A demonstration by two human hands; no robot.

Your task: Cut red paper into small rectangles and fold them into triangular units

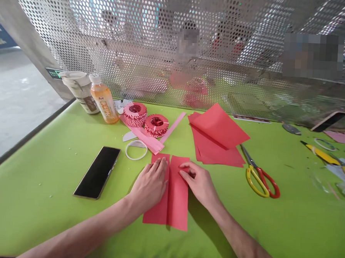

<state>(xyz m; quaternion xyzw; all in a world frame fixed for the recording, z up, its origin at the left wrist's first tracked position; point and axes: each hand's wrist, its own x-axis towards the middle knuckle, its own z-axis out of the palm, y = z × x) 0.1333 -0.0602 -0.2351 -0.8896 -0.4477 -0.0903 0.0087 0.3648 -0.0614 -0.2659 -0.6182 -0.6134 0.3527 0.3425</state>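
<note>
A sheet of red paper (177,206) lies in front of me, its two sides forming upright panels that meet near a dark middle line. Across the left panel my left hand (151,178) rests flat, fingers stretched toward the top edge. My right hand (198,180) is at the upper right edge of the paper; its thumb and forefinger come close together over the right panel, and the other fingers curl beneath the palm. Behind the hands, several more red sheets (218,137) lie in a loose stack, the top one bent upward. Scissors (258,174) with yellow and red handles lie right of it.
Left are a black phone (97,173), a white ring (136,150), a drink bottle (104,102) and a lidded cup (80,91). Two pleated paper rings (157,125) and pink strips (149,139) lie farther back. A perforated metal screen (153,51) borders the green table (40,214); people show behind it.
</note>
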